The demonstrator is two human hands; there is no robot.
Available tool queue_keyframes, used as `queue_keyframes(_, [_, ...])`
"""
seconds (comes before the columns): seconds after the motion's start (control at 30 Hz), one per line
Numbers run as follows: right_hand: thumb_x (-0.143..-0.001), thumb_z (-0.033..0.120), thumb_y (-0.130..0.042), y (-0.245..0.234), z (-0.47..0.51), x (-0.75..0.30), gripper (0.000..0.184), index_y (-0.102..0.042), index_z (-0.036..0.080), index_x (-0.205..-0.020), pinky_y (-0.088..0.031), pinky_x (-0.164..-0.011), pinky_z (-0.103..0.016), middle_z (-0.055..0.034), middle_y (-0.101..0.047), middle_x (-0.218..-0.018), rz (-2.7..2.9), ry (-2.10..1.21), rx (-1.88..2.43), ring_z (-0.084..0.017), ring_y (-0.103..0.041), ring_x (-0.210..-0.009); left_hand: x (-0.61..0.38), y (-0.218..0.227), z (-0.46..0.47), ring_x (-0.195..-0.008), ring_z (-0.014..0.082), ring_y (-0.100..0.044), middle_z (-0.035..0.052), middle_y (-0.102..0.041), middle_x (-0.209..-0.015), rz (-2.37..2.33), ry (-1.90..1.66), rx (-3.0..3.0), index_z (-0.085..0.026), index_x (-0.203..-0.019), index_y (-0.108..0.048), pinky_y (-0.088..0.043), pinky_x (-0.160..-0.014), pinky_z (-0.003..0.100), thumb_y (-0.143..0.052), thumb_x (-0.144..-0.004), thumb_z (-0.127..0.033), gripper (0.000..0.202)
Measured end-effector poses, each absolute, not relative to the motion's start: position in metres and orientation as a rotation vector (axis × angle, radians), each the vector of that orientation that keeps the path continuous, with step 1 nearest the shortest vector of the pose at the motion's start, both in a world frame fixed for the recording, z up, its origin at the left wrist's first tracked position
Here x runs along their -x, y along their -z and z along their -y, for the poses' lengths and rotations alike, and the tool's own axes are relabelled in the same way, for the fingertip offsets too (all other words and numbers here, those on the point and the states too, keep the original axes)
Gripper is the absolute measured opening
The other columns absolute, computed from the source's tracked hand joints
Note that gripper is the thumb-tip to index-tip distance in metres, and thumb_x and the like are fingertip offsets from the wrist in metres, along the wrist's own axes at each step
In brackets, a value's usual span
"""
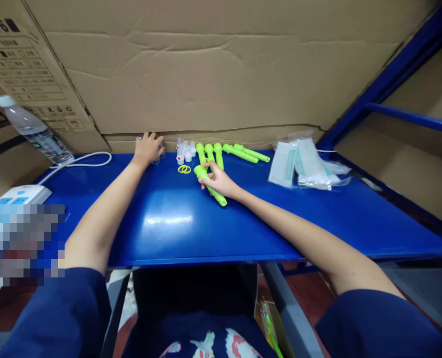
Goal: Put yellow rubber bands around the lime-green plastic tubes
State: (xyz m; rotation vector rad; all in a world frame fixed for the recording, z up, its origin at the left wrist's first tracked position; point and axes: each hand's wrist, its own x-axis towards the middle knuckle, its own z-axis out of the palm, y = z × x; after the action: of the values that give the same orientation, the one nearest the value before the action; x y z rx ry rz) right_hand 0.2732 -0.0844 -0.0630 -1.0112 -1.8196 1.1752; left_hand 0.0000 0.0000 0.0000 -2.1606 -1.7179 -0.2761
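Held in the right hand (223, 183), near the center of the frame: 1 lime-green flashlight-shaped casing (218, 197), gripped between thumb and fingers just below the flared head, tilted with the narrow end toward the lower right, over the blue tabletop (176, 238). Judge as light, stiff molded plastic, probably hollow; smooth, hence possibly slippery; unlikely to crack under ordinary finger pressure. Take hold of the shaft near the wide head, for likely best balance, leaving the rim free. Avoid pinching the narrow end alone, for risk of swinging or rolling. Treat likewise the 5 matching casings (239, 153) just above center. Handle the 2 yellow rings (184, 169), left of the right hand, as thin and probably flexible. Left of center, left hand (149, 147) over small clear plastic parts (162, 150); cannot tell whether grasping or only touching.
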Motion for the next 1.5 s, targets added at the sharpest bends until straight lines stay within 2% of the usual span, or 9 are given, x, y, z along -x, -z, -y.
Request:
queue_keyframes(0.27, [-0.082,0.032,-0.065,0.062,0.085,-0.273,0.046,-0.035,0.023,-0.116,-0.044,-0.037,-0.023,0.0078,-0.063,-0.065,1.82,-1.183,1.012,-0.01,-0.052,-0.039,0.022,0.0,0.006,-0.133,0.0425,-0.046,0.0222,-0.055,-0.141,1.67,0.293,2.125,-0.02,-0.134,-0.058,-0.034,-0.106,0.063,-0.043,-0.098,-0.037,0.043])
queue_keyframes(0.43, [-0.083,0.03,-0.064,0.06,0.086,-0.272,0.047,-0.035,0.022,-0.119,-0.045,-0.039,-0.022,0.0085,-0.062,-0.063,1.803,-1.183,1.029,-0.01,-0.052,-0.039,0.016,-0.002,0.014,-0.135,0.0411,-0.045,0.0205,-0.055,-0.142,1.591,0.472,2.183,-0.021,-0.137,-0.057,-0.029,-0.111,0.061,-0.041,-0.099,-0.045,0.047])
queue_keyframes(0.6, [-0.083,0.03,-0.064,0.059,0.089,-0.272,0.051,-0.034,0.021,-0.124,-0.045,-0.038,-0.023,0.0075,-0.063,-0.065,1.817,-1.181,0.972,-0.01,-0.053,-0.04,-0.028,0.004,0.036,-0.132,0.0356,-0.052,0.0195,-0.062,-0.136,1.323,0.681,2.442,-0.014,-0.132,-0.061,-0.035,-0.111,0.054,-0.037,-0.1,-0.03,0.043])
queue_keyframes(0.73, [-0.083,0.032,-0.065,0.06,0.09,-0.27,0.052,-0.034,0.023,-0.124,-0.045,-0.037,-0.022,0.0087,-0.062,-0.066,1.838,-1.196,0.893,-0.01,-0.052,-0.039,-0.065,0.017,0.053,-0.135,0.0246,-0.054,0.0119,-0.062,-0.142,0.91,0.744,2.832,-0.019,-0.136,-0.059,-0.041,-0.11,0.042,-0.037,-0.09,-0.008,0.052])
queue_keyframes(0.83, [-0.083,0.034,-0.066,0.061,0.089,-0.27,0.054,-0.033,0.023,-0.124,-0.046,-0.036,-0.022,0.0096,-0.062,-0.064,1.836,-1.222,0.849,-0.01,-0.052,-0.039,-0.073,0.025,0.056,-0.136,0.0232,-0.055,0.0117,-0.062,-0.143,0.82,0.832,2.882,-0.018,-0.138,-0.057,-0.042,-0.111,0.04,-0.038,-0.089,-0.006,0.053])
queue_keyframes(0.97, [-0.083,0.031,-0.067,0.059,0.089,-0.271,0.056,-0.035,0.021,-0.128,-0.048,-0.038,-0.022,0.0084,-0.063,-0.065,1.889,-1.273,0.823,-0.01,-0.054,-0.04,-0.066,0.026,0.055,-0.143,0.0235,-0.048,0.011,-0.051,-0.155,0.839,0.862,2.839,-0.021,-0.138,-0.057,-0.041,-0.112,0.042,-0.038,-0.088,-0.003,0.056])
queue_keyframes(1.13, [-0.081,0.031,-0.069,0.057,0.091,-0.272,0.06,-0.038,0.021,-0.131,-0.048,-0.037,-0.021,0.0081,-0.065,-0.064,1.897,-1.302,0.822,-0.01,-0.055,-0.04,-0.056,0.029,0.051,-0.138,0.0268,-0.052,0.0126,-0.055,-0.15,0.955,0.887,2.807,-0.019,-0.116,-0.067,-0.044,-0.109,0.046,-0.043,-0.091,-0.012,0.035])
queue_keyframes(1.37, [-0.078,0.036,-0.073,0.059,0.087,-0.273,0.068,-0.035,0.023,-0.133,-0.047,-0.037,-0.023,0.0081,-0.066,-0.065,1.771,-1.269,0.818,-0.011,-0.056,-0.039,-0.056,0.043,0.051,-0.122,0.0264,-0.063,0.0115,-0.071,-0.126,1.003,1.244,2.941,-0.018,-0.095,-0.065,-0.045,-0.109,0.044,-0.054,-0.084,-0.02,0.016])
queue_keyframes(1.5, [-0.077,0.036,-0.074,0.06,0.083,-0.275,0.069,-0.034,0.023,-0.132,-0.046,-0.036,-0.023,0.0079,-0.066,-0.065,1.686,-1.286,0.809,-0.012,-0.056,-0.039,-0.061,0.046,0.056,-0.114,0.0244,-0.067,0.0112,-0.072,-0.121,1.077,1.503,2.976,-0.018,-0.098,-0.063,-0.05,-0.102,0.039,-0.058,-0.089,-0.031,0.016])
